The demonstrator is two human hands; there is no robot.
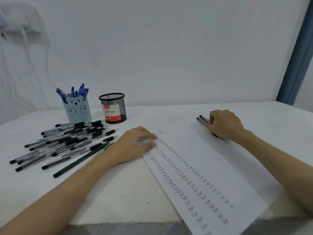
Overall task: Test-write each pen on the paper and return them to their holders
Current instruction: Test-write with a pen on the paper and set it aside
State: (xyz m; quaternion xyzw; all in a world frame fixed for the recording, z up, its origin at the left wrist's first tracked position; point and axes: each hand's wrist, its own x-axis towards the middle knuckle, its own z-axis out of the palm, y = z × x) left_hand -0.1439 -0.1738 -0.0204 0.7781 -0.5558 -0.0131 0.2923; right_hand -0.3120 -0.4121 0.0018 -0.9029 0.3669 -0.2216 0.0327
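- The long white sheet of paper (211, 167), covered in slanting columns of small handwritten test words in black and blue ink, lies diagonally on the white table (118, 192), running from the middle toward the near right edge.
- The left hand (135, 145) rests on the paper's far left corner, fingers loosely bent and pressing down, most likely to pin the sheet so it does not slide while writing.
- The right hand (223, 124) sits at the far right, past the paper's edge, with fingers curled around a few black-capped pens (203, 119) lying on the table; it seems to be choosing or gathering the next one to try.
- A large heap of clear-barrelled pens with black grips (67, 141) is spread on the left of the table, near the holders; whether they are tested cannot be told.
- Behind the heap stands a pale blue bear-faced pen cup (77, 109) holding blue-capped pens (79, 91), apparently already returned.
- Just right of it, a black wire-mesh pen holder (114, 108) with a red and white "Ball Pens" label seems to hold no pens, so the black pens likely belong there.
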